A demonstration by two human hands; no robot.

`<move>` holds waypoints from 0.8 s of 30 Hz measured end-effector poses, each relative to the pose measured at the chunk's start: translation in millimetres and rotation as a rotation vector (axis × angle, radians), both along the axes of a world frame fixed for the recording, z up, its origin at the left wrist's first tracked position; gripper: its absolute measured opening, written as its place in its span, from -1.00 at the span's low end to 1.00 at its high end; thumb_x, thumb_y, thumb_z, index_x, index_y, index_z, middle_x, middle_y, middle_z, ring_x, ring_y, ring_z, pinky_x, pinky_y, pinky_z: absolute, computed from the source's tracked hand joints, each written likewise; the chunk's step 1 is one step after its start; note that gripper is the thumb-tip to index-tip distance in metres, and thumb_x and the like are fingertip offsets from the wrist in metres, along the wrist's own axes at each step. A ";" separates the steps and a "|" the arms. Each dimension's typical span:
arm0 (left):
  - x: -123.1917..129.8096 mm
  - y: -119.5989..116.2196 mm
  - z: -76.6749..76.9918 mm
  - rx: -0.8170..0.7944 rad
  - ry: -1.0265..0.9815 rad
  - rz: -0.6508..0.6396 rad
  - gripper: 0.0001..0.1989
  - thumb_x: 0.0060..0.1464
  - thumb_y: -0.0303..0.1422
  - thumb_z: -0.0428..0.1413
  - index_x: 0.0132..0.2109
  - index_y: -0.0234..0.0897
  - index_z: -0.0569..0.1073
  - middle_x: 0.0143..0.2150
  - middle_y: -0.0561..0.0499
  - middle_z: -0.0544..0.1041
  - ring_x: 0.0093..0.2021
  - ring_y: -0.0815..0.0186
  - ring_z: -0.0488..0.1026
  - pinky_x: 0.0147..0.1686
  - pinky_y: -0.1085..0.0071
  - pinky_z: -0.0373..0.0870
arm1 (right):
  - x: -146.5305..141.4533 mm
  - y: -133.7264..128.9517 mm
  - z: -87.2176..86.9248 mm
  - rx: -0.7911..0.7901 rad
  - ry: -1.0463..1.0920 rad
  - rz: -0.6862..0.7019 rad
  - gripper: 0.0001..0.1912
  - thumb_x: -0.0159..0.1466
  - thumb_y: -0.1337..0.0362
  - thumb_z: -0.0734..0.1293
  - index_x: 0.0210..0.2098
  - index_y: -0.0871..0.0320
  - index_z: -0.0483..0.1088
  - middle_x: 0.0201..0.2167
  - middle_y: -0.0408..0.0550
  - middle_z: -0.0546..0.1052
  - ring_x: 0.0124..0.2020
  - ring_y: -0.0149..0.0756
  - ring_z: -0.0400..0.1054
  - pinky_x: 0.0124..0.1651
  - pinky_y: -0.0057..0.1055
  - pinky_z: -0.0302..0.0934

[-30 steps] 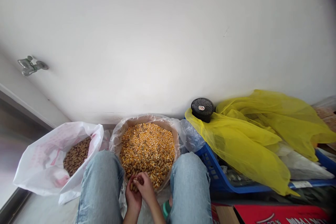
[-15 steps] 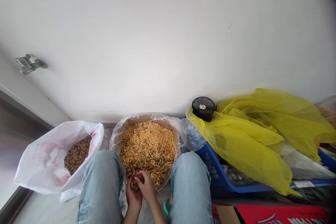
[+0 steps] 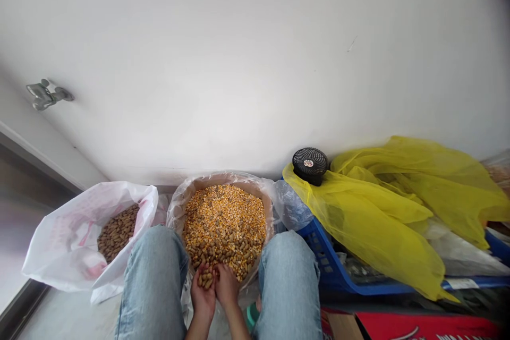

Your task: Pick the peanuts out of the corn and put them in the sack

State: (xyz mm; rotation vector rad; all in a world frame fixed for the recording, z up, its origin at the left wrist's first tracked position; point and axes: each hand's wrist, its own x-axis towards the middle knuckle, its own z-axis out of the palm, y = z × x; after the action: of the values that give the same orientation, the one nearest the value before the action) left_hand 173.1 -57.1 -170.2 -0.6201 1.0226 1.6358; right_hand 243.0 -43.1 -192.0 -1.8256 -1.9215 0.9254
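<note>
So the biggest thing in front of you is the white wall, then that yellow mesh slung over the blue crate on your right. Over on your left there's a white plastic bag, mouth gaping, with a pile of brown peanuts in it. The plastic-lined container sits between your knees, full of yellow corn with more peanuts mixed in, thickest on your side. Little black fan is perched on the mesh at the crate's near-left corner. Your left hand is palm up at the container's near edge, fingers curled around a small handful of peanuts. Your right hand is right up beside it, back showing, fingers bent down; can't tell if they're pinching anything.
</note>
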 end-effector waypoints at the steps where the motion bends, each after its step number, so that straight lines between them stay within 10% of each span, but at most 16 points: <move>1: -0.2 -0.1 -0.3 0.007 0.006 -0.003 -0.76 -0.06 -0.59 -0.13 -0.39 -0.29 0.39 -0.46 0.04 0.45 -0.47 0.43 0.42 -0.46 0.51 0.36 | -0.1 -0.2 0.4 0.001 -0.003 0.011 -0.74 0.08 0.38 0.10 -0.36 0.13 0.40 -0.37 0.00 0.43 -0.27 -0.18 0.27 -0.25 -0.31 0.09; 24: -1.6 -2.1 -0.3 0.026 0.015 -0.038 -0.76 -0.04 -0.58 -0.14 -0.39 -0.26 0.38 -0.47 0.04 0.44 -0.49 0.46 0.41 -0.44 0.52 0.37 | 2.2 0.6 -4.4 -0.011 0.035 0.108 -0.77 0.06 0.35 0.14 -0.55 0.11 0.42 -0.56 0.02 0.47 -0.46 -0.20 0.33 -0.34 -0.28 0.11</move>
State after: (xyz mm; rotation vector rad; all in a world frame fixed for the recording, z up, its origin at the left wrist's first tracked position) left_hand 171.5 -59.2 -170.5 -0.5684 1.0161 1.6202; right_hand 245.2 -42.5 -196.4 -1.7144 -2.0137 0.9976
